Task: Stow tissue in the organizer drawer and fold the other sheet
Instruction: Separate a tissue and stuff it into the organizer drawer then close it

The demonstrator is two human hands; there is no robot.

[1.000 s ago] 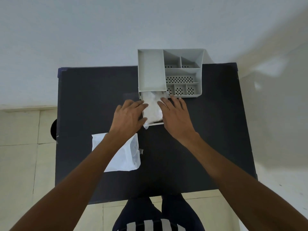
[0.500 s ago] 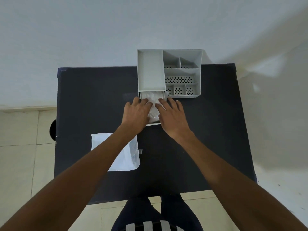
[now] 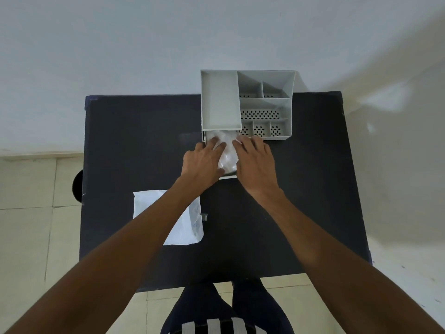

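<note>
Nearest the person, under the left forearm and well behind both hands, a flat white rectangular tissue sheet (image 3: 190, 225) lies on the black rectangular tabletop (image 3: 301, 201), its middle hidden by the arm. A small grey scrap (image 3: 204, 216) sits just beside its right edge. Further on, the left hand (image 3: 202, 166) and right hand (image 3: 256, 166) rest palm-down side by side, fingers spread and flat, a narrow gap between them, pressing on a crumpled white tissue (image 3: 227, 155). That tissue lies inside the pulled-out light grey plastic drawer (image 3: 226, 176), whose front edge shows between the wrists; the hands cover both sides of the wad, so only a creased, slightly glossy strip shows between them and at the fingertips. Just beyond the fingertips stands the light grey plastic desk organizer (image 3: 245, 103), with one long plain compartment directly above the drawer and smaller perforated compartments ahead of the right hand. Beyond it rises a pale wall (image 3: 144, 44).
</note>
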